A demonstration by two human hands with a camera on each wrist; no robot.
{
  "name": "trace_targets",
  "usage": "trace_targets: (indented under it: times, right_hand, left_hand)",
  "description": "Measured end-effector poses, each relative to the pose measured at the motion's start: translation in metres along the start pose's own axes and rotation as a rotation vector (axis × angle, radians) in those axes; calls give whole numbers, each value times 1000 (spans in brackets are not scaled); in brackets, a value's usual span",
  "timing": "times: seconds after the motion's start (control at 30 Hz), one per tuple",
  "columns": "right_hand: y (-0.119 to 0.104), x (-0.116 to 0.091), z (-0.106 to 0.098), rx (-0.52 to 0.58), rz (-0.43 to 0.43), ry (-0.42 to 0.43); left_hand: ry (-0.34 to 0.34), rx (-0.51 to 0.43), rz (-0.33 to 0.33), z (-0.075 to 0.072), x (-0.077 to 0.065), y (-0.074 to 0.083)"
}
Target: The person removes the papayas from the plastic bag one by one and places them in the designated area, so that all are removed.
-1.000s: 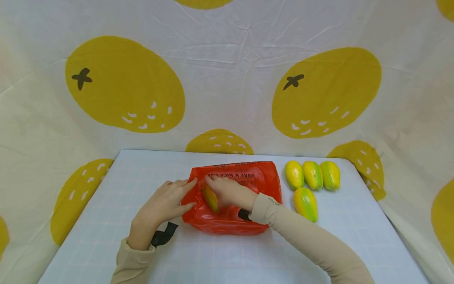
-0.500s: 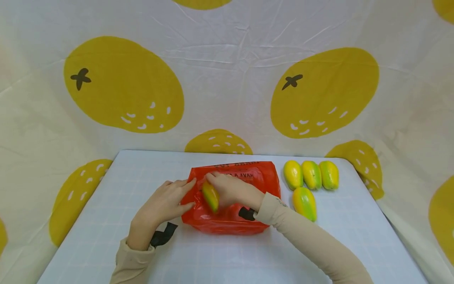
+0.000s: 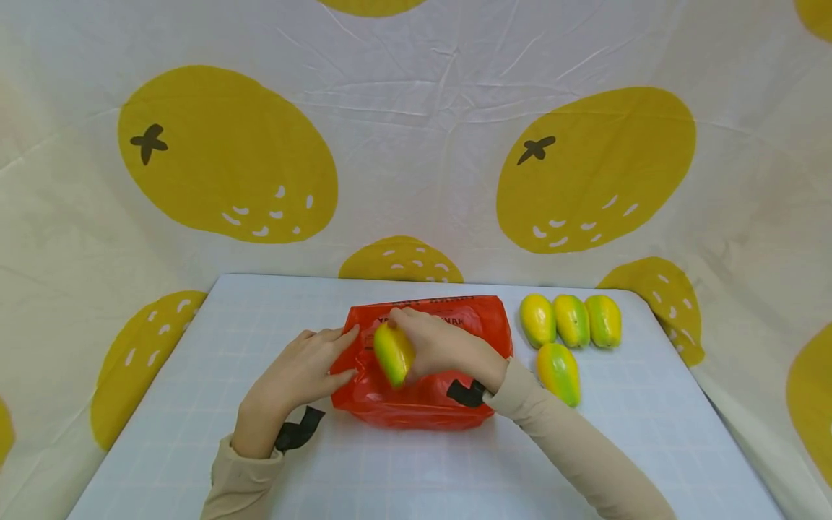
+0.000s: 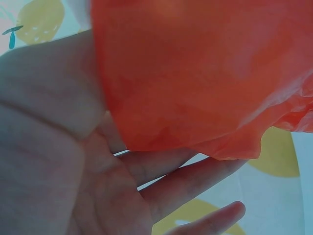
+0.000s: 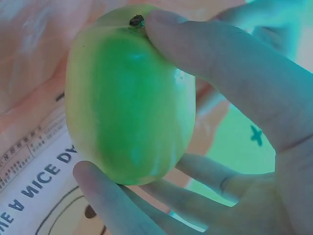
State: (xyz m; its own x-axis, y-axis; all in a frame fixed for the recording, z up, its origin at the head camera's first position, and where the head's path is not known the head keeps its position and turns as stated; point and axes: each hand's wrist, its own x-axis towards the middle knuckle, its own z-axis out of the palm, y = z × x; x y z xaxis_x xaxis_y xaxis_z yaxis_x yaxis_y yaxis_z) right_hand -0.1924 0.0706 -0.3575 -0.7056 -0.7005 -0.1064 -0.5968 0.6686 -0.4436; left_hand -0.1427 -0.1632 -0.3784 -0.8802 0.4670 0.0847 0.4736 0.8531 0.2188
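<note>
My right hand (image 3: pixel 442 345) holds a yellow-green mango (image 3: pixel 393 353) between thumb and fingers, over the mouth of a red plastic bag (image 3: pixel 416 415). In the right wrist view the mango (image 5: pixel 132 103) shows its green side and dark stem end, with the thumb beside the stem and fingertips under the other end. At the bag's left edge lies my left hand (image 3: pixel 302 372), its fingers spread and fairly straight. The left wrist view has the red bag (image 4: pixel 195 73) in front of those fingers (image 4: pixel 181 191), hiding part of them. Whatever lies deeper in the bag is hidden.
Three mangoes (image 3: pixel 572 321) stand in a row at the table's back right. Another mango (image 3: pixel 558 374) lies in front of them, close to the right forearm. A fruit-printed cloth (image 3: pixel 416 180) hangs behind the pale table (image 3: pixel 403 477).
My right hand has drawn slightly back to the right and up with the mango, which has turned and shows more of itself. The left hand stays at the bag's edge.
</note>
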Motion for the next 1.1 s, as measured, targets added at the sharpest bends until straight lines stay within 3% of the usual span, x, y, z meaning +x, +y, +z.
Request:
trace_targets:
  times: [0.33,1.1]
  right_hand:
    - [0,-20,-8,119,-31,80]
    - [7,-60,5,257,-7,262]
  left_hand:
    - [-7,8,0,0,0,0]
    - [-22,1,14,0,1,1]
